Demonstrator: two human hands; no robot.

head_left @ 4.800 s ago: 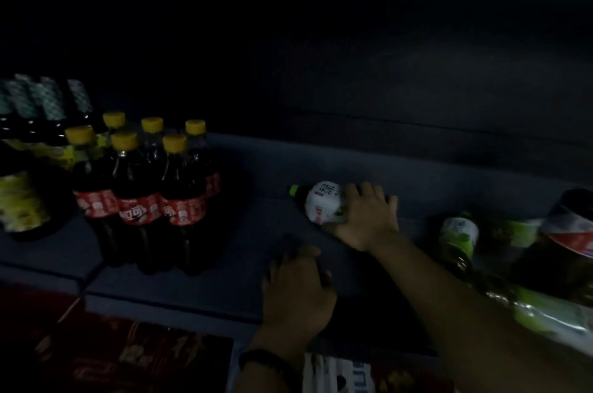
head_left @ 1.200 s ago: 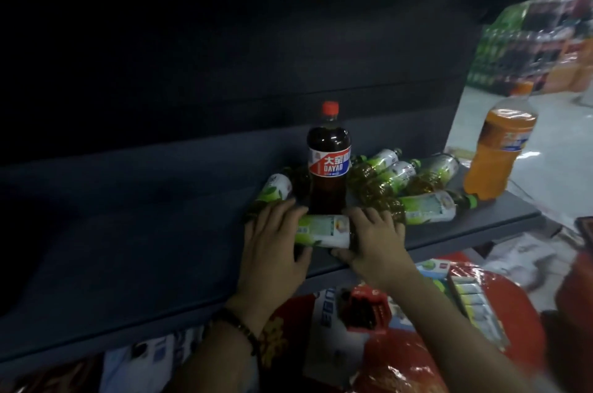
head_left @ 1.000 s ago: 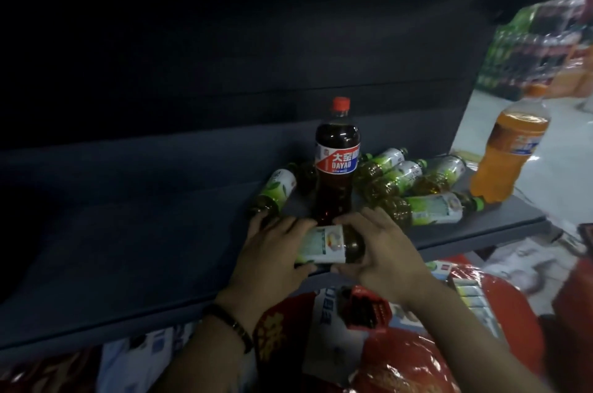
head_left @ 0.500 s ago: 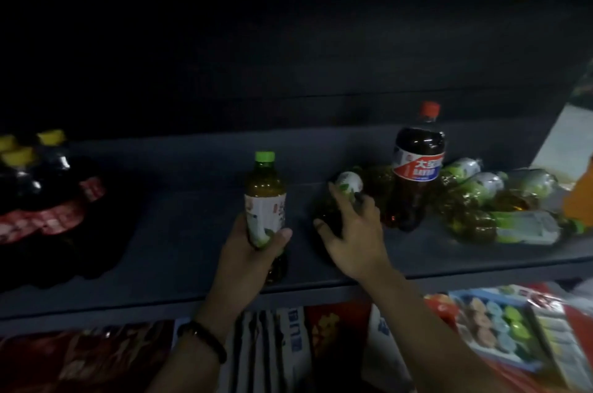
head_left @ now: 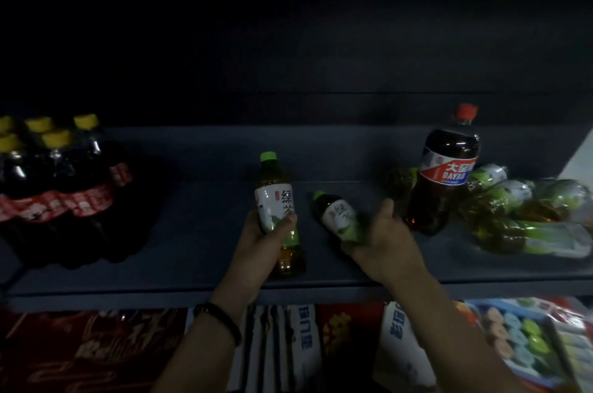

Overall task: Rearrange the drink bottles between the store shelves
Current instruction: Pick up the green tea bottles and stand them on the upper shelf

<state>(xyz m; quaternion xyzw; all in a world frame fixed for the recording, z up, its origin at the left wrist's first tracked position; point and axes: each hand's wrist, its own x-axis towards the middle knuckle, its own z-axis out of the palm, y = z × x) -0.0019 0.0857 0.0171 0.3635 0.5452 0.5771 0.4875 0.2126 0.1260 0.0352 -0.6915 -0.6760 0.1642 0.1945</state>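
On dark matte shelf [head_left: 199, 232], head view: two small green-tea bottles in hand.
Left hand [head_left: 266, 238], fingers clamped round the white label of an upright green-tea bottle [head_left: 277, 200]: clear plastic, amber liquid, green cap, near the shelf's front edge. Right hand [head_left: 382, 242], fingers closed on a second green-tea bottle [head_left: 340, 216], tilted with its cap up-left, blurred. Just right: tall rounded cola bottle [head_left: 449, 174], red cap, upright, beside a heap of lying tea bottles [head_left: 529, 219]. Far left: shrink-wrapped dark bottles [head_left: 57, 174], yellow caps.
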